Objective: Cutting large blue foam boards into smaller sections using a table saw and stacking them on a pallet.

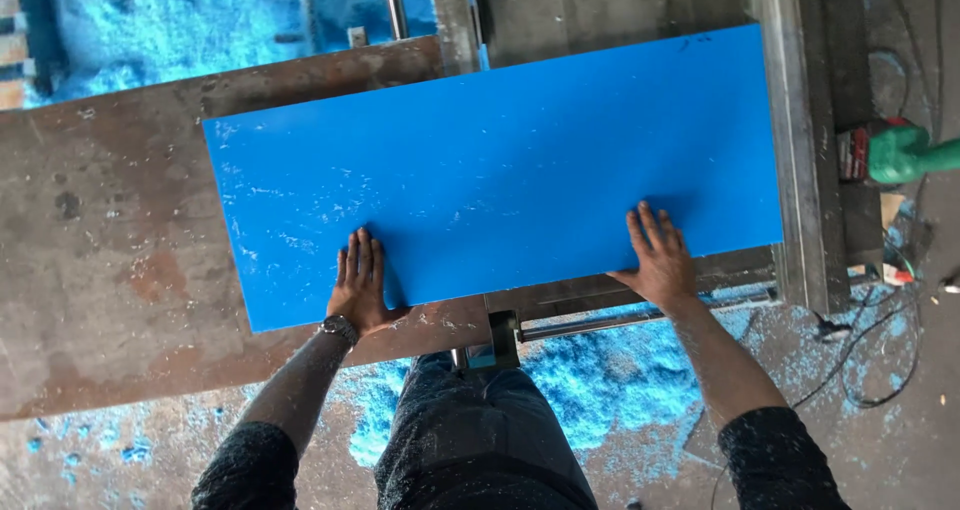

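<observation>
A large flat blue plastic sheet (500,160) lies across a rusty metal machine table (110,270), dusted with pale shavings. My left hand (362,288) presses flat on the sheet's near edge, fingers together, a watch on the wrist. My right hand (660,255) lies flat near the sheet's near right corner, fingers spread. Neither hand grips anything; both palms rest on the sheet.
A grey metal fence rail (800,140) runs along the sheet's right end. A green power tool (900,153) sits beyond it with cables on the floor. Blue shavings (590,380) pile on the floor by my legs and beyond the table at top left. A steel rod (600,322) runs below the table.
</observation>
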